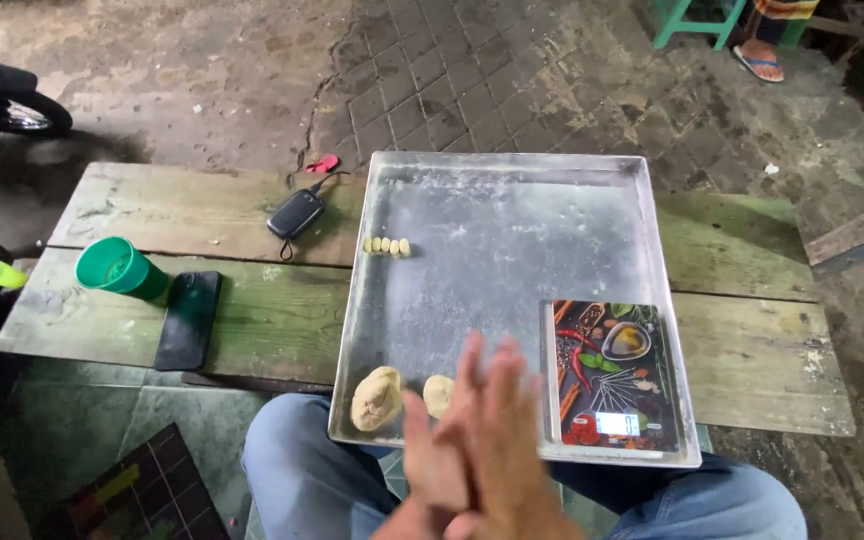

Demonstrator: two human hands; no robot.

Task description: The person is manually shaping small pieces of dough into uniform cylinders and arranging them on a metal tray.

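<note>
Both hands, left (430, 462) and right (505, 440), are pressed flat together palm to palm over the near edge of the tray (512, 190), blurry, can't tell if anything's between them. Two dough lumps (377, 398) sit just left of them in the tray, a scale (615, 375) to the right, small dough pieces (387, 245) further up. Tray's on the table (182, 215).
</note>
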